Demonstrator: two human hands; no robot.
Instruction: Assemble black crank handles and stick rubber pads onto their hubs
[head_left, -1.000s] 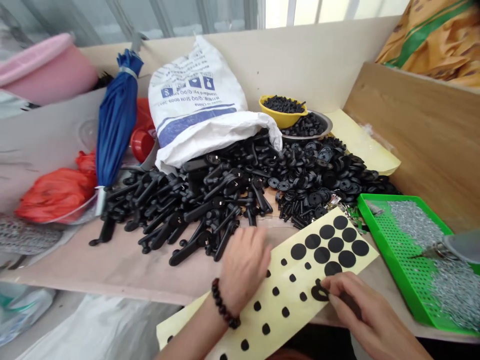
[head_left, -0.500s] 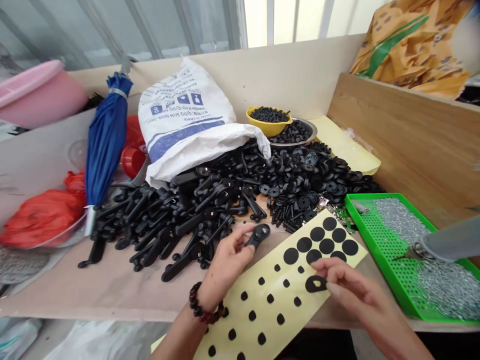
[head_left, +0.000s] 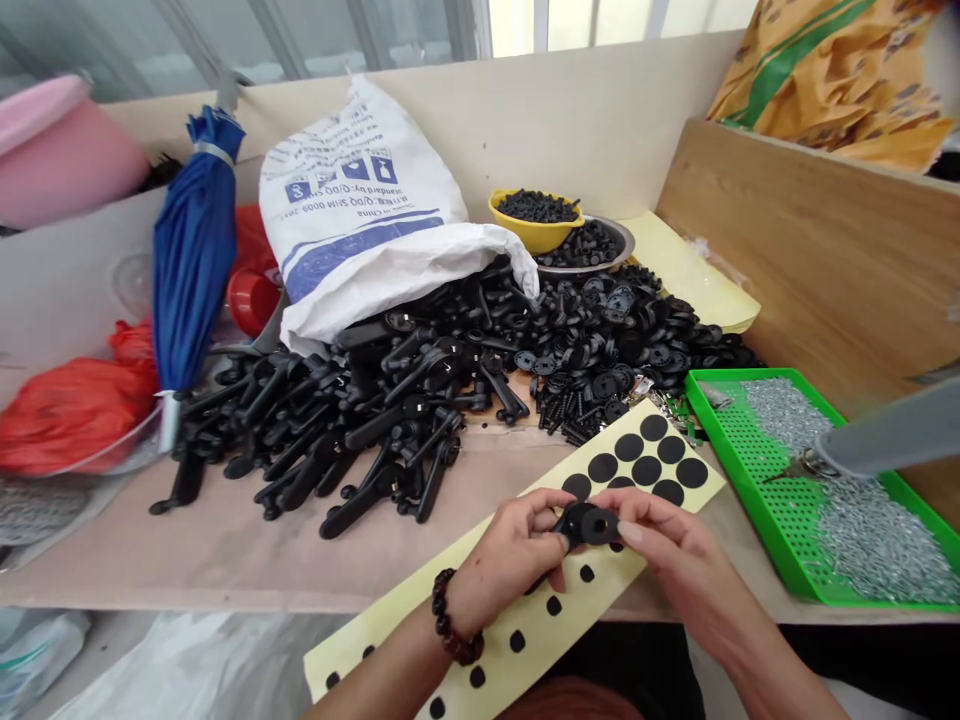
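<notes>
My left hand (head_left: 510,560) grips a black plastic lever part (head_left: 581,525) over a yellow backing sheet (head_left: 525,600) dotted with black round stickers (head_left: 645,462). My right hand (head_left: 660,545) meets it from the right and pinches a black ring-shaped sticker onto the part's round head. Both hands hover just above the sheet at the table's front edge. A dark bead bracelet circles my left wrist.
Behind lies a big heap of black levers (head_left: 360,420) and round black discs (head_left: 637,340), spilling from a white sack (head_left: 367,230). A green perforated tray (head_left: 795,500) of small metal pieces sits right. A yellow bowl (head_left: 536,225), a blue umbrella (head_left: 191,250) and a red bag (head_left: 75,410) stand left and back.
My left hand picked a lever from the heap and brought it toward me. My right hand peeled a ring sticker off the sheet and carried it to the lever's head.
</notes>
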